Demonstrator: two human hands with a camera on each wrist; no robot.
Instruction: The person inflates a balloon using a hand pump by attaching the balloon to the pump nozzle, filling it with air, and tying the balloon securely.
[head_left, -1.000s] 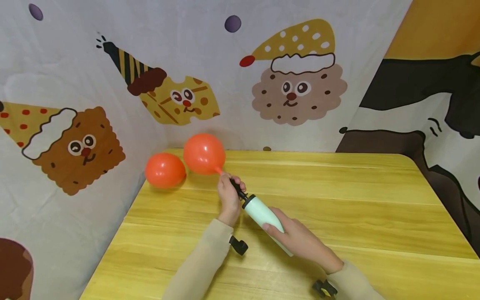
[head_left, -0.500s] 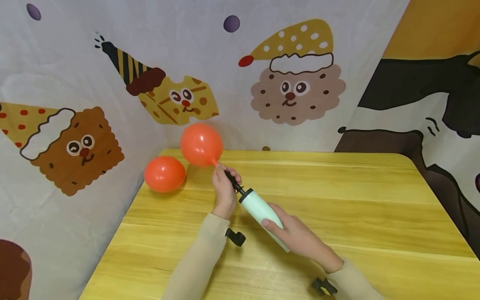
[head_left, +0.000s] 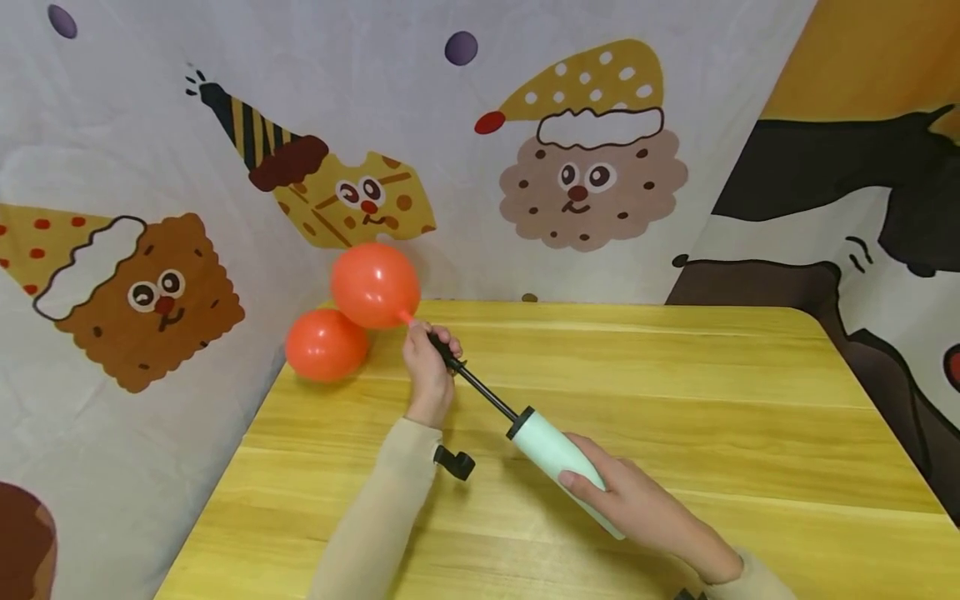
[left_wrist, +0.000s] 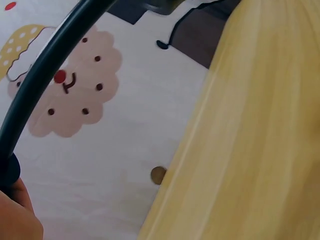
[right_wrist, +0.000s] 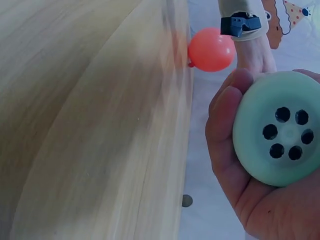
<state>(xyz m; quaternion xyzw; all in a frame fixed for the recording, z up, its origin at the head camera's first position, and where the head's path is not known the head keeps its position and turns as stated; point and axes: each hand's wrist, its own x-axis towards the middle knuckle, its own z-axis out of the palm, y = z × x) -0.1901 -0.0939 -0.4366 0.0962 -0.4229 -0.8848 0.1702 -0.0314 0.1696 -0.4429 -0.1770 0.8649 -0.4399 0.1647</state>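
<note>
A hand balloon pump [head_left: 557, 454] with a mint-green barrel slants over the table, its black rod pulled well out of the barrel. My left hand [head_left: 429, 367] grips the black handle end, where the neck of an inflated red balloon [head_left: 375, 285] meets the fingers. My right hand [head_left: 637, 504] wraps round the green barrel. In the right wrist view the barrel's rounded end [right_wrist: 289, 131] with its ring of holes faces the camera, fingers curled about it. The left wrist view catches the dark rod [left_wrist: 45, 70] and a bit of the left hand [left_wrist: 17, 215].
A second red balloon [head_left: 326, 345] lies at the table's far left corner, overlapped by the held one in the head view. The wooden table [head_left: 712, 392] ends against a white cloth [head_left: 465, 167] printed with cartoon biscuits. Black straps with mounts [head_left: 455, 461] sit at the wrists.
The hands have moved apart: the left with its balloon went left and slightly up, the right with the barrel down and right. More of the rod now shows.
</note>
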